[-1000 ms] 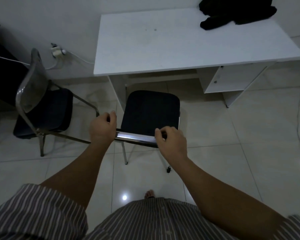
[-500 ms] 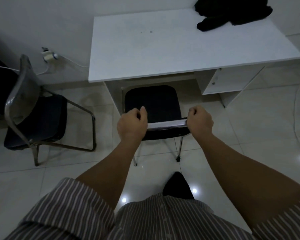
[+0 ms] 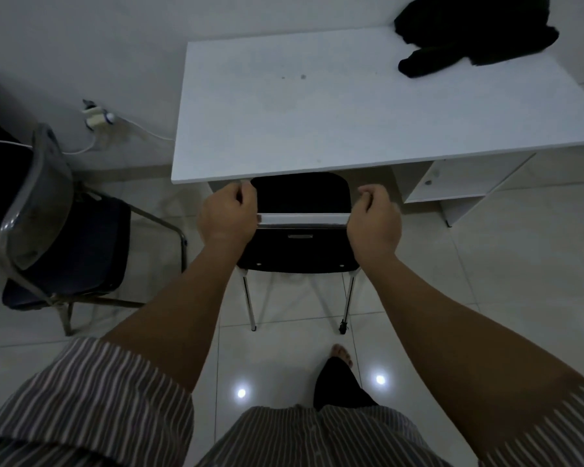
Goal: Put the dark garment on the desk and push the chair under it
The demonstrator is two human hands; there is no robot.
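The dark garment (image 3: 474, 32) lies crumpled on the far right corner of the white desk (image 3: 317, 106). A black chair (image 3: 300, 251) with a shiny metal top rail stands in front of me, the front of its seat tucked under the desk's near edge. My left hand (image 3: 228, 214) grips the left end of the rail. My right hand (image 3: 373, 217) grips the right end. Both are closed around the rail.
A second chair (image 3: 58, 224) with a dark seat stands to the left on the tiled floor. A white plug and cable (image 3: 96, 117) lie by the wall. A white drawer unit (image 3: 452, 183) sits under the desk's right side. My foot (image 3: 341, 357) is behind the chair.
Both hands have moved the chair forward, so its seat now sits partly under the desk. I have stepped closer to the desk. The garment has not moved.
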